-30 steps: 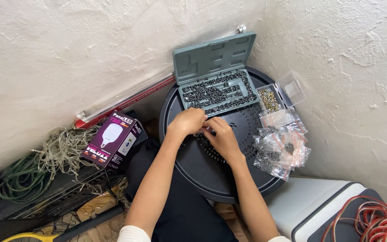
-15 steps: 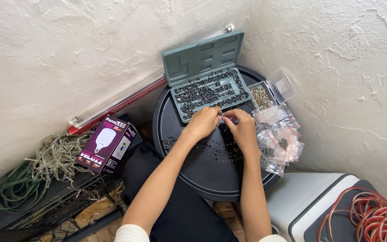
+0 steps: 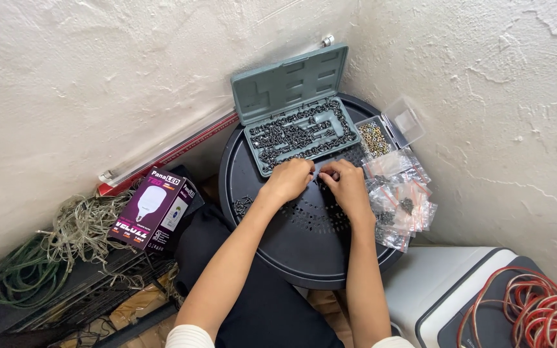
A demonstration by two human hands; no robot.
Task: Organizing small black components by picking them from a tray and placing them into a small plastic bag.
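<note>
**Two hands at a round bench, small hardware sorted from an open case**

The left hand (image 3: pixel 289 180) and right hand (image 3: pixel 345 182) meet fingertip to fingertip at the near edge of one open grey-green case (image 3: pixel 294 125); both grips are curled nearly closed, but whether either pinches a screw cannot be told. The case tray holds many dark screws (image 3: pixel 301 135), too small to count. It lies on one black round bench (image 3: pixel 304 254). Just right of it stands one clear box (image 3: pixel 376 136) of brass-coloured pieces; several small plastic bags (image 3: pixel 401 200) lie beside the right hand. One purple bulb carton (image 3: pixel 155 209) rests on the floor, left.
</note>
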